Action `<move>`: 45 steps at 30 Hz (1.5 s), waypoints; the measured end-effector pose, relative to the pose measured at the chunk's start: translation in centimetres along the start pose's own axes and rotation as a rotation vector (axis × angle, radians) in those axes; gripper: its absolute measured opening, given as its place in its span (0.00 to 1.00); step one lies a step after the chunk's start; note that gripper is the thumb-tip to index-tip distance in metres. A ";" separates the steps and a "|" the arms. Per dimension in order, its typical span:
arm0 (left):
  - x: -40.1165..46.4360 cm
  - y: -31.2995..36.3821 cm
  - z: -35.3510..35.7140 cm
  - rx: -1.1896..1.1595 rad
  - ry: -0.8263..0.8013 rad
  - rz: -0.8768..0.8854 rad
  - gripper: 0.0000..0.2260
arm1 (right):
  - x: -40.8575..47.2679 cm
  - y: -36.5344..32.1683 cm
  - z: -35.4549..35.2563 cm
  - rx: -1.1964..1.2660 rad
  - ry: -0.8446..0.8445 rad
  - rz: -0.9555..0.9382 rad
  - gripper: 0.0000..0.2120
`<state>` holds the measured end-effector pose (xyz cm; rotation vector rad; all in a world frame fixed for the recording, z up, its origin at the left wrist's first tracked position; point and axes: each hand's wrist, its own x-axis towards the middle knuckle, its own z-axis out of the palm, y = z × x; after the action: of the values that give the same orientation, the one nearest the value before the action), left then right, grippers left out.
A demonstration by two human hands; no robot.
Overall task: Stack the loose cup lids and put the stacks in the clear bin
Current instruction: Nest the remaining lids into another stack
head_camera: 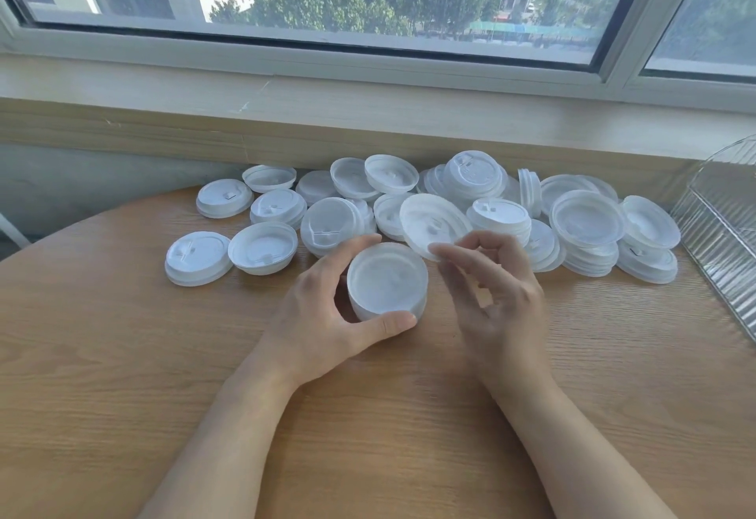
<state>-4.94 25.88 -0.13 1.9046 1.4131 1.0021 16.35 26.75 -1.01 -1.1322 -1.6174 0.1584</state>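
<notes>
Now our left hand (327, 314) grips a short stack of lids (386, 283) between thumb and fingers, just above the wooden surface (122, 355). Beside it, our right hand (497, 297) pinches a single lid (433, 226), tilted. Loose lids (585, 220) lie behind; the clear bin (720, 232) stands right.

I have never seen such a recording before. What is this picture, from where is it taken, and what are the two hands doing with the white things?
There is no machine here: a person works with bare hands, and a camera on their head looks down at a round wooden table. The left hand grips a short stack of white cup lids. The right hand pinches a single lid, tilted, just above that stack. Many loose lids lie heaped near the window sill. At the right edge stands the clear ribbed bin.
</notes>
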 end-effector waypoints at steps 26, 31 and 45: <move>0.1 -0.2 -0.1 -0.065 -0.017 0.018 0.42 | -0.2 0.1 0.4 0.062 -0.318 0.121 0.20; 0.1 -0.1 -0.1 -0.047 -0.007 0.020 0.39 | -0.3 0.4 0.5 0.029 -0.339 0.149 0.20; 0.1 -0.2 0.1 -0.012 -0.019 -0.005 0.43 | -0.3 0.6 0.7 -0.020 -0.360 0.177 0.21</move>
<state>-4.95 26.05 -0.32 1.8964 1.3970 0.9859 16.10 27.12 -1.84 -1.3179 -1.8320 0.4858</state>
